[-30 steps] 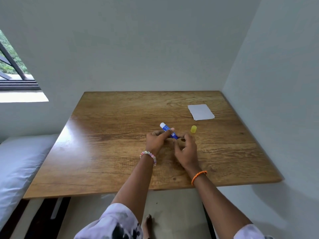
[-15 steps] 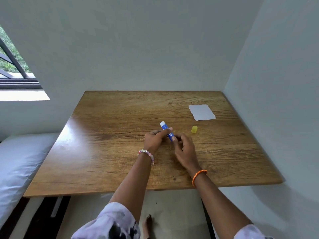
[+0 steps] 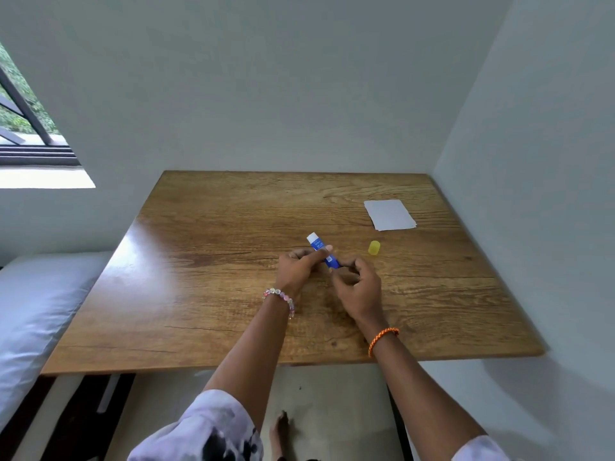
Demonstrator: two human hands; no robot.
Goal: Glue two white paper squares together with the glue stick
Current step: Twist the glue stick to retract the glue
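Bench (image 3: pixel 206 294): wooden top, carries all task items. Compared with 1 s ago, layout of loose items unchanged.

Paper squares (image 3: pixel 389 214): white, stacked at about 1 o'clock from the hands, well apart from them, untouched. I cannot tell whether 1 or 2 sheets lie there.

Left hand (image 3: pixel 299 269): grips the glue stick's barrel, as before.

Right hand (image 3: pixel 357 289): fingers at the stick's lower end; 1 s ago they pinched it firmly, now they look looser. Likely twisting the base to raise glue.

Glue stick (image 3: pixel 321 247): blue, white tip pointing to 11 o'clock, held above bench centre.

Cap (image 3: pixel 374 247): yellow, off, lying at 2 o'clock. Gluing not yet begun.
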